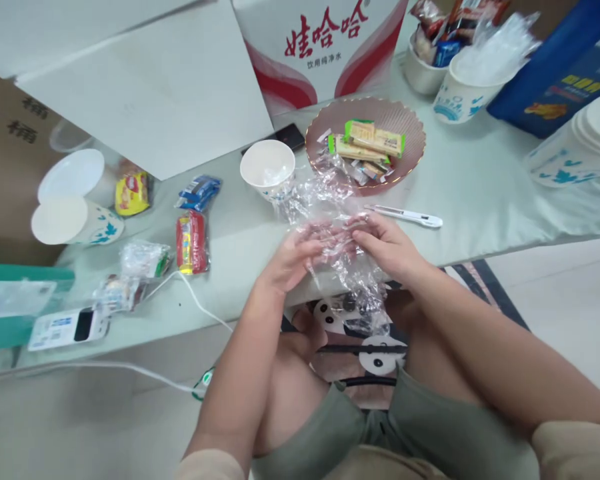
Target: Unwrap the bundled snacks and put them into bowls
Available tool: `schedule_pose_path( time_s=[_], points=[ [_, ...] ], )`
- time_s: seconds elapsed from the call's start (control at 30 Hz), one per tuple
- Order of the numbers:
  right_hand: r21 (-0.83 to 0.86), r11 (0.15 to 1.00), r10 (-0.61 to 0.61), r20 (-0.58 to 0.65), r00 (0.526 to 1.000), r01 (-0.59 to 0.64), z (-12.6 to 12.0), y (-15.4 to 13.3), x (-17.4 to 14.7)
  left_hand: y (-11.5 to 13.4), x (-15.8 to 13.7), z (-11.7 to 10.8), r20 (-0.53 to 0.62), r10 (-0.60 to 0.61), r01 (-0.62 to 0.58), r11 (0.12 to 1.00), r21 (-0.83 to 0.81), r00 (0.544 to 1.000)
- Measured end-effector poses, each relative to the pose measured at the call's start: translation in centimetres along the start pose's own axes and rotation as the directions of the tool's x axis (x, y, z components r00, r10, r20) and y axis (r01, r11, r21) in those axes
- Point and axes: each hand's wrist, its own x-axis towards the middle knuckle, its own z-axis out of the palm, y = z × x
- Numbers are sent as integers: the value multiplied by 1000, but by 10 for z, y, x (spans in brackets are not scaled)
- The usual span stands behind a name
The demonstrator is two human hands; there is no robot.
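A crumpled clear plastic bag point(363, 293) is spread between my two hands at the table's front edge, its lower part hanging over my lap. My left hand point(295, 253) has its fingers curled in the film. On the other side my right hand point(383, 243) pinches the same film between thumb and fingers. Just beyond them stands a white paper cup point(269, 170), with more of the clear film lying against it. A pink ribbed bowl point(413, 157) behind the film holds several snacks in green and yellow wrappers point(373, 138). A white utility knife point(407, 216) lies right of my right hand.
Wrapped snacks in blue point(199, 193), red point(191, 242) and yellow point(133, 193) lie at left, near tipped paper cups point(100, 225) and a white device point(67, 329) with a cable. White cartons point(150, 87) stand behind. Stacked paper cups point(575, 150) and a blue box point(545, 73) are at right.
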Motion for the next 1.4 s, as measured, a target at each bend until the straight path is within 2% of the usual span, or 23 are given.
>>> schedule_pose_path(
  time_s=[0.13,0.17,0.23,0.3,0.33,0.43,0.53,0.6,0.8,0.9,1.0,1.07,1.13,1.27,1.4],
  points=[
    [-338,934,-131,-27,991,114,-4,3,1,-6,3,-1,-164,134,-80,951,299,977],
    [-394,913,-130,-26,991,110,-5,4,0,-5,2,-5,-165,122,-61,939,337,979],
    [-424,904,-74,-14,997,61,-8,5,0,-1,-1,-11,-110,20,20,936,352,994],
    [-361,933,3,11,1000,2,-9,6,-1,3,-6,-15,-37,-84,91,933,349,996],
    [-311,950,29,25,999,-20,-9,7,-2,4,-8,-16,-15,-97,96,929,357,995],
    [-152,986,71,56,996,-62,-9,6,-2,4,-9,-15,-20,0,8,930,367,1000],
    [-33,995,93,70,993,-91,-10,7,0,2,-5,-13,-112,125,-90,956,278,986],
    [2,995,94,87,992,-95,-10,9,3,1,-2,-13,-167,159,-122,969,215,973],
    [-31,999,-25,50,998,27,-8,14,9,3,1,-19,-204,181,-140,970,201,962],
    [-120,985,-124,4,992,124,-7,15,10,5,1,-22,-204,181,-136,966,218,962],
    [-192,972,-149,-75,986,132,-5,15,13,5,1,-23,-242,234,-168,950,263,942],
    [-148,986,-96,-141,985,75,-3,14,15,5,1,-24,-275,297,-210,928,307,914],
    [-19,1000,-9,-177,984,6,1,14,17,5,1,-25,-297,320,-219,919,327,900],
    [246,966,119,-166,979,-76,7,13,19,4,0,-26,-290,272,-203,948,246,917],
    [222,965,164,-94,982,-140,11,13,16,5,0,-26,-247,293,-257,952,169,924]
  ],
)
